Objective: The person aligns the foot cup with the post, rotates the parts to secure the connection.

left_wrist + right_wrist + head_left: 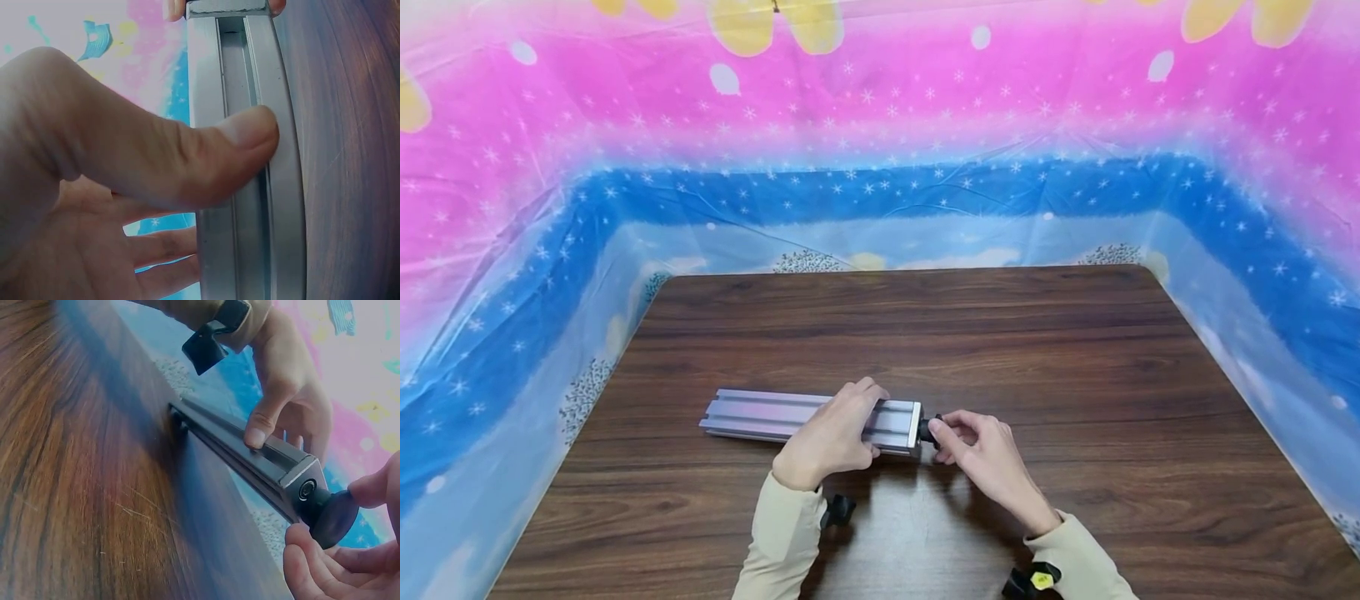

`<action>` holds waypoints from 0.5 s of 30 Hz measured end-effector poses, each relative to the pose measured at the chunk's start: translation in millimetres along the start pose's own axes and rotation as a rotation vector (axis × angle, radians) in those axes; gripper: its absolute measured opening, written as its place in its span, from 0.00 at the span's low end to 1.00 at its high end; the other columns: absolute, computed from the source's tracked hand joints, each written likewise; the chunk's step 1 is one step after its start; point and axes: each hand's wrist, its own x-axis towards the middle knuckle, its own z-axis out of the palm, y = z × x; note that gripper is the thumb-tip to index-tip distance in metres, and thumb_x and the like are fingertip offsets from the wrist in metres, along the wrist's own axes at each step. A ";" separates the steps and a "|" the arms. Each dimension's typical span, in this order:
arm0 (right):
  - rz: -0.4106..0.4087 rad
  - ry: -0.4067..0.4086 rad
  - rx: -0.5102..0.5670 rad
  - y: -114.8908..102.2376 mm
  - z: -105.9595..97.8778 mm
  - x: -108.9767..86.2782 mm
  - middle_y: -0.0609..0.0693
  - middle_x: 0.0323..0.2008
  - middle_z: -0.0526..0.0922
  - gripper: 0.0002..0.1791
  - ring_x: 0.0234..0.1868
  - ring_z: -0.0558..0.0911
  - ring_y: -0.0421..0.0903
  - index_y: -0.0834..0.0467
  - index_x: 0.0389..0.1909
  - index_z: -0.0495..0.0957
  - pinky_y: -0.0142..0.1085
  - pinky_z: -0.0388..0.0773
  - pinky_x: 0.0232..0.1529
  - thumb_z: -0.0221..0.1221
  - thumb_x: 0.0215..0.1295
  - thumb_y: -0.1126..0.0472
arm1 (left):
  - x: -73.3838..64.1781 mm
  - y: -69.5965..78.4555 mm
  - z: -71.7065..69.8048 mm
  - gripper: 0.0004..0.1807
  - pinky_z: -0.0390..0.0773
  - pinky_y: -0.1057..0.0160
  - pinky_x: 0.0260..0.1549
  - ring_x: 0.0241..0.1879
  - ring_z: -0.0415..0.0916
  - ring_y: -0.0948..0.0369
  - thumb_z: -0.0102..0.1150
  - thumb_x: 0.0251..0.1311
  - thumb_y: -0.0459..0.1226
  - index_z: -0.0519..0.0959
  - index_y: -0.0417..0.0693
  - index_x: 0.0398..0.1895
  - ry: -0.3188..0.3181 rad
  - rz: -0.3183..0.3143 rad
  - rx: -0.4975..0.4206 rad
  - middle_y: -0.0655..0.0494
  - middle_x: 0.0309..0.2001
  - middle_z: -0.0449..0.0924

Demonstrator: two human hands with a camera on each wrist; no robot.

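Note:
A silver slotted aluminium profile [760,414] lies lengthwise before me, with a pale end plate [915,427] on its right end. My left hand [835,433] grips it across its width, near that end; in the left wrist view the thumb [244,134] presses on the slotted side and the other fingers reach behind. From the end plate sticks out a round black knob [337,519], which my right hand [985,454] pinches between thumb and fingers. A round bolt head [307,489] shows beside the knob on the plate.
The dark wood-grain table [925,333] stretches out around the profile. A pink and blue patterned cloth [880,192] hangs along its back and sides. Black wrist mounts sit by both sleeves, the left mount [838,510] close in front of the profile.

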 end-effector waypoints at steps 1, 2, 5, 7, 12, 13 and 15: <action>0.001 -0.001 -0.002 0.3 0.2 -0.3 0.49 0.23 0.87 0.18 0.26 0.87 0.47 0.60 0.43 0.85 0.30 0.80 0.30 0.62 0.69 0.49 | -0.1 -0.3 0.4 0.32 0.77 0.54 0.46 0.45 0.74 0.50 0.72 0.36 0.25 0.78 0.35 0.52 0.002 0.003 0.002 0.49 0.45 0.78; -0.005 0.000 -0.013 0.8 0.4 -0.8 0.48 0.24 0.88 0.18 0.26 0.87 0.46 0.60 0.44 0.85 0.30 0.80 0.31 0.62 0.69 0.48 | -0.3 -0.7 0.8 0.31 0.77 0.54 0.46 0.45 0.74 0.50 0.72 0.36 0.25 0.78 0.35 0.52 0.004 0.006 0.002 0.49 0.45 0.78; -0.086 0.014 -0.068 4.2 0.5 -2.1 0.47 0.28 0.88 0.17 0.29 0.87 0.42 0.60 0.46 0.84 0.29 0.80 0.32 0.63 0.68 0.50 | -0.9 -2.3 1.2 0.31 0.77 0.54 0.46 0.45 0.74 0.51 0.73 0.36 0.26 0.78 0.35 0.51 0.004 0.008 0.004 0.49 0.45 0.78; -0.211 0.022 -0.127 7.0 -0.3 -2.4 0.48 0.34 0.89 0.18 0.31 0.87 0.40 0.61 0.49 0.83 0.29 0.82 0.35 0.67 0.65 0.54 | -0.7 -3.5 1.5 0.31 0.77 0.54 0.46 0.45 0.74 0.51 0.74 0.36 0.27 0.78 0.35 0.51 -0.003 0.007 0.004 0.49 0.45 0.78; -0.561 0.034 -0.279 9.7 -6.6 4.7 0.55 0.43 0.87 0.26 0.35 0.88 0.45 0.66 0.52 0.79 0.33 0.85 0.39 0.74 0.53 0.64 | 5.8 -5.2 0.6 0.31 0.77 0.53 0.47 0.45 0.74 0.50 0.74 0.39 0.29 0.77 0.34 0.52 -0.040 -0.010 0.033 0.47 0.47 0.78; -0.596 0.034 -0.306 8.8 -8.6 7.6 0.56 0.43 0.86 0.26 0.35 0.88 0.46 0.67 0.52 0.79 0.34 0.85 0.39 0.75 0.53 0.65 | 8.6 -5.3 0.2 0.31 0.77 0.53 0.47 0.46 0.74 0.50 0.75 0.40 0.29 0.77 0.34 0.53 -0.051 -0.014 0.042 0.47 0.47 0.78; -0.624 0.021 -0.351 6.6 -13.5 14.6 0.57 0.42 0.86 0.24 0.36 0.88 0.48 0.68 0.50 0.80 0.36 0.86 0.38 0.75 0.52 0.66 | 14.9 -5.4 -0.6 0.30 0.77 0.52 0.47 0.46 0.74 0.49 0.75 0.42 0.31 0.76 0.34 0.53 -0.080 -0.021 0.069 0.47 0.47 0.77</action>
